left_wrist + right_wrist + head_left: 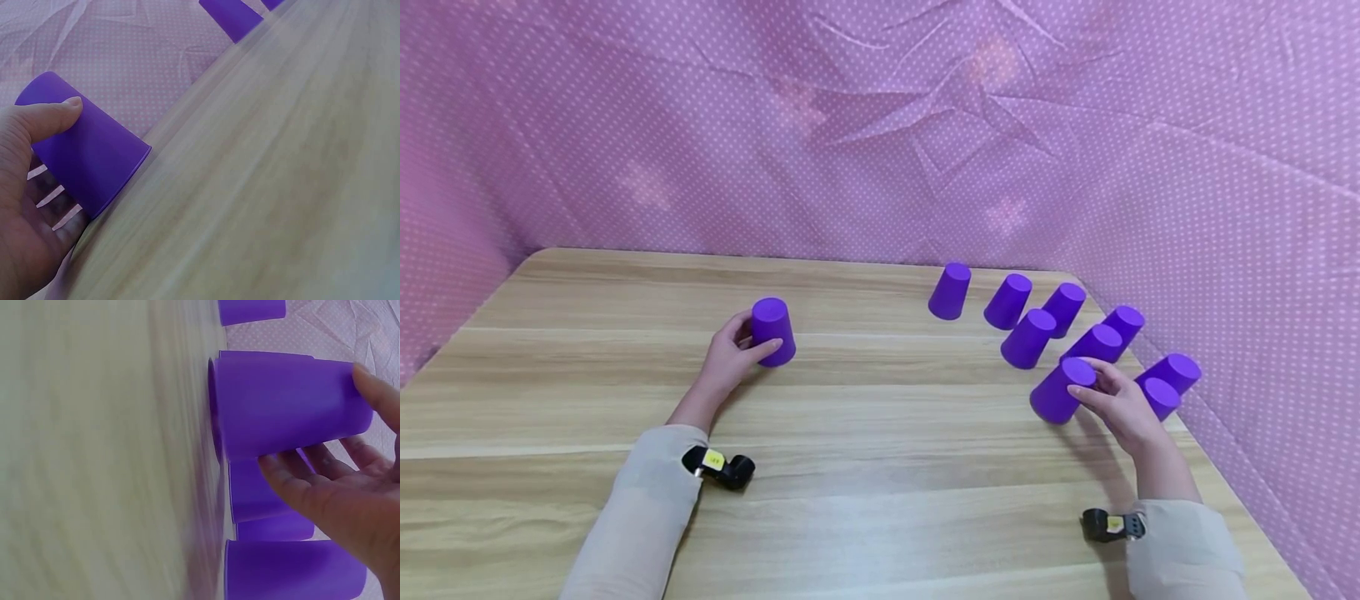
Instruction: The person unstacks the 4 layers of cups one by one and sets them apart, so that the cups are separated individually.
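Note:
In the head view, a purple cup [773,329] stands upside down left of the table's middle. My left hand [727,357] holds it from the left, with the thumb [53,117] across its near side and the other fingers behind. On the right, my right hand [1122,408] grips another upside-down purple cup [1054,395] between thumb and fingers. A sliver of that cup's dark opening shows at its rim in the right wrist view; whether it touches the table I cannot tell. Several more purple cups stand inverted behind and beside it, including one [1028,338] just beyond.
The wood-grain table [880,467] runs to a pink dotted cloth [880,167] hung behind and at the sides. A lone purple cup [950,292] stands near the back edge, left of the other cups. Two cups [1161,398] stand close by the right hand, near the right edge.

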Tool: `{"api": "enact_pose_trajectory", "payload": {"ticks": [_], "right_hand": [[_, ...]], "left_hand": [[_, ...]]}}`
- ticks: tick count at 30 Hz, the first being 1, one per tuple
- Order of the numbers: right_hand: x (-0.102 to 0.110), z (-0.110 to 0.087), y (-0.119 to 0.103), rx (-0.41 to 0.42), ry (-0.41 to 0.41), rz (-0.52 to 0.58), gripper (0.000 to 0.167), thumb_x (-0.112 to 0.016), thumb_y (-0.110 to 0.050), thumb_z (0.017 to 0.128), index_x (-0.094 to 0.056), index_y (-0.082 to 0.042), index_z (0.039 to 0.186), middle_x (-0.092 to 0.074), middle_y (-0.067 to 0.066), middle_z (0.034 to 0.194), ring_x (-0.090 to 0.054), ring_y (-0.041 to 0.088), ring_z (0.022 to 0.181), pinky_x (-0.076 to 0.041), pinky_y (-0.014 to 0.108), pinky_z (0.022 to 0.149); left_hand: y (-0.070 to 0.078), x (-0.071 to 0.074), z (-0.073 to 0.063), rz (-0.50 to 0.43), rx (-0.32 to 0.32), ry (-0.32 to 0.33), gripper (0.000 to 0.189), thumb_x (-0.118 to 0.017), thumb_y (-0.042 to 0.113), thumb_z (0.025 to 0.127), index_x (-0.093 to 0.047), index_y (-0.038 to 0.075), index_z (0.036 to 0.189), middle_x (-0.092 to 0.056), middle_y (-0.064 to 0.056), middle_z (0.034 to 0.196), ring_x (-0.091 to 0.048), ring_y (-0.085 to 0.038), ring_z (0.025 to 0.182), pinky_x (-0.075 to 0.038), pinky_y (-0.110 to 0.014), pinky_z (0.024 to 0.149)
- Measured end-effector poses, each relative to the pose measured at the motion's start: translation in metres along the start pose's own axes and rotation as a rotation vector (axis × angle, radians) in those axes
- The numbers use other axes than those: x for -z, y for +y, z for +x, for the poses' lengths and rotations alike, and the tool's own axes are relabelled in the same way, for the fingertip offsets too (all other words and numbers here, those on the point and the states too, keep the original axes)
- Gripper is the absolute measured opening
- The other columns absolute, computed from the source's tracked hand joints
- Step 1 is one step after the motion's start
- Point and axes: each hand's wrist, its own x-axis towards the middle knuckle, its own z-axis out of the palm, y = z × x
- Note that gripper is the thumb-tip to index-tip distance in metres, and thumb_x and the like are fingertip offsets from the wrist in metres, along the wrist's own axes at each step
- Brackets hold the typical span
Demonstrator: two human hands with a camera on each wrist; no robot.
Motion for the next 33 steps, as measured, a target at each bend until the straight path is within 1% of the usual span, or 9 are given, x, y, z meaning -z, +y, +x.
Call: {"api": "enact_pose_trajectory", "payload": {"ticks": [4, 11, 19, 24, 33], "right_hand": [[0.004, -0.002, 0.004, -0.016, -0.002, -0.010, 0.034, -0.052, 0.008, 0.081, -0.051, -0.013, 0.107, -0.058, -0.004, 0.096, -0.054, 0.005, 0.086, -0.046, 0.019, 0.075], [0.007, -0.002, 0.007, -0.002, 0.003, -0.017, 0.032, -0.053, 0.007, 0.081, -0.051, -0.014, 0.106, -0.057, -0.005, 0.097, -0.054, 0.004, 0.086, -0.046, 0.018, 0.075], [0.009, -0.002, 0.010, 0.013, -0.004, -0.035, 0.032, -0.052, 0.006, 0.082, -0.051, -0.014, 0.107, -0.056, -0.006, 0.100, -0.053, 0.004, 0.090, -0.045, 0.017, 0.077], [0.009, -0.001, 0.012, 0.005, 0.005, -0.041, 0.032, -0.053, 0.005, 0.082, -0.052, -0.016, 0.106, -0.056, -0.007, 0.100, -0.053, 0.003, 0.090, -0.045, 0.017, 0.077], [0.007, -0.001, 0.014, -0.002, 0.035, -0.044, 0.032, -0.054, 0.003, 0.082, -0.051, -0.017, 0.106, -0.056, -0.008, 0.099, -0.053, 0.003, 0.089, -0.045, 0.018, 0.076]], "left_hand": [[-0.001, -0.001, 0.000, 0.009, 0.002, -0.003, 0.064, -0.066, 0.015, 0.077, -0.033, -0.003, 0.128, -0.040, -0.025, 0.121, -0.036, -0.033, 0.113, -0.030, -0.041, 0.096], [-0.002, -0.001, 0.001, 0.009, -0.010, -0.003, 0.063, -0.066, 0.016, 0.076, -0.034, -0.002, 0.128, -0.041, -0.024, 0.121, -0.037, -0.033, 0.112, -0.030, -0.041, 0.095], [-0.003, -0.002, 0.003, 0.007, -0.006, -0.007, 0.062, -0.066, 0.014, 0.077, -0.034, -0.002, 0.128, -0.041, -0.025, 0.121, -0.037, -0.034, 0.112, -0.030, -0.041, 0.096], [-0.003, -0.001, 0.004, -0.011, -0.012, -0.001, 0.062, -0.066, 0.012, 0.076, -0.034, -0.003, 0.128, -0.040, -0.026, 0.121, -0.037, -0.035, 0.112, -0.029, -0.043, 0.095], [-0.004, 0.000, 0.004, 0.016, -0.017, 0.007, 0.063, -0.067, 0.017, 0.076, -0.035, -0.002, 0.127, -0.042, -0.024, 0.119, -0.039, -0.033, 0.110, -0.031, -0.041, 0.095]]}}
